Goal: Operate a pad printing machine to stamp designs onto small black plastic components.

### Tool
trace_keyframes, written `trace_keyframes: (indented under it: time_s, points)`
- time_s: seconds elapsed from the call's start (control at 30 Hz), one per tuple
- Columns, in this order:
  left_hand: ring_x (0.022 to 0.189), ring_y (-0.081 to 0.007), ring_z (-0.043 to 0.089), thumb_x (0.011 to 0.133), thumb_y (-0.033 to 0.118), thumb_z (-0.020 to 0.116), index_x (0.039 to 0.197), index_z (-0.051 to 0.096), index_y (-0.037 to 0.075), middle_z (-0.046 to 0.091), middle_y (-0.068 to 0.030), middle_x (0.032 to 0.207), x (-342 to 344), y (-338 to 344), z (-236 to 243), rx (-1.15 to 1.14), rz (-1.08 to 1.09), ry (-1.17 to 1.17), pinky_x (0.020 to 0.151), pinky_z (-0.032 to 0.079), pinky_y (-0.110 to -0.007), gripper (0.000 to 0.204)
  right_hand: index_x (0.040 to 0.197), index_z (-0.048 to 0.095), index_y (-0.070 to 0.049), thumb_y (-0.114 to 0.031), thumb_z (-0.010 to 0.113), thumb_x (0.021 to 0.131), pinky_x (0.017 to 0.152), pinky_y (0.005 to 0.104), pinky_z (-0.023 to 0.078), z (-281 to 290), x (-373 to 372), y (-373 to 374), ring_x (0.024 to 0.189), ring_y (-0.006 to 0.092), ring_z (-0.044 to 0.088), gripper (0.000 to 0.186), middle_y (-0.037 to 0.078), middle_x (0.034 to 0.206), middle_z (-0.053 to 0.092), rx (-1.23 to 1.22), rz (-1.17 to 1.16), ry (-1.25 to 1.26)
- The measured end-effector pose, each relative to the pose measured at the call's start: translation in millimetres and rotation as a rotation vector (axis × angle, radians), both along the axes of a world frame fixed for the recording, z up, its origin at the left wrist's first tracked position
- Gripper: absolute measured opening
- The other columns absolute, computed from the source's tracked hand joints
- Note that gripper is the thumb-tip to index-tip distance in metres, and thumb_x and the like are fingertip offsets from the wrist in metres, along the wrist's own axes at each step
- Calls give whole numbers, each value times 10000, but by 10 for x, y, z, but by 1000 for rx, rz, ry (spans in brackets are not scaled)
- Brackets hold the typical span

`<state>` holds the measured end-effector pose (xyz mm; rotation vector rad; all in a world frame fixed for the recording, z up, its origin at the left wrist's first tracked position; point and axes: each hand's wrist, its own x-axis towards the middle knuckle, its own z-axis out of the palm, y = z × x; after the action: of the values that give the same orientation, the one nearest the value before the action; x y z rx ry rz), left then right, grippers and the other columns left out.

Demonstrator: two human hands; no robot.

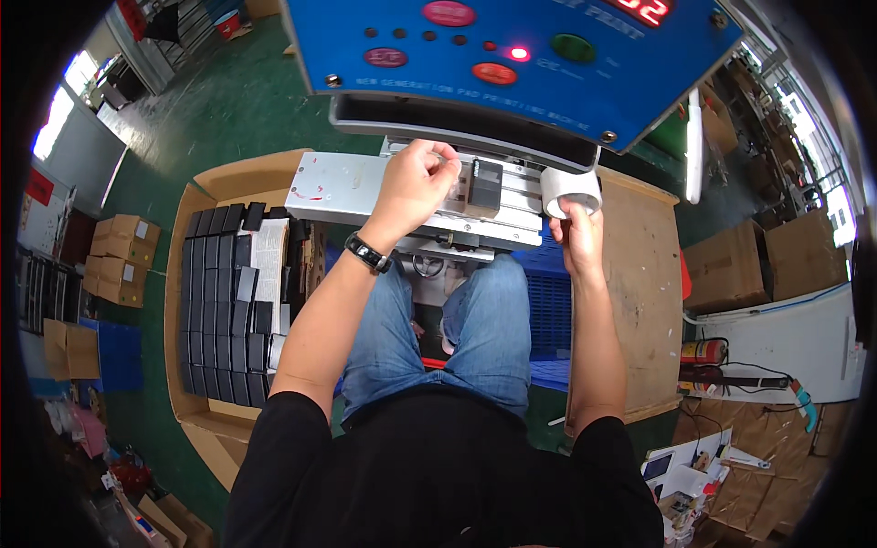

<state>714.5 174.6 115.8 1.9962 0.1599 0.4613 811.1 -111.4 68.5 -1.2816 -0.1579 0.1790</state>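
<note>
My left hand is closed in a pinch over the metal fixture, just left of a black rectangular block lying on it; what the fingertips hold, if anything, is too small to make out. My right hand grips a roll of white tape at the fixture's right end, fingers at its lower rim. A pale metal plate sticks out to the left under my left wrist.
A blue machine panel with buttons and a lit display overhangs the fixture. At left, an open carton holds several black boxes. A cardboard-topped surface is at right. More cartons and a fire extinguisher stand farther out.
</note>
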Motion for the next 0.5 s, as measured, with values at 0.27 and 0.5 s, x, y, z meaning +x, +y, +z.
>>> trace_keyframes:
  time_s: [0.27,0.5]
  points:
    - [563,-158,592,981,172,723,1032,715,60,744,-47,732,11,-29,-157,-7,19,-137,569,451,-298,123,1139,637,39,-83,597,979,501,251,450,-26,-76,1,553,144,572,205,107,744,662,-75,-9,-28]
    - [594,-213,619,955,156,727,986,701,62,737,-56,754,12,-62,-105,78,58,-129,587,481,-347,102,1193,602,57,-55,586,966,525,284,495,57,-138,54,573,182,592,253,140,809,668,-123,-90,7]
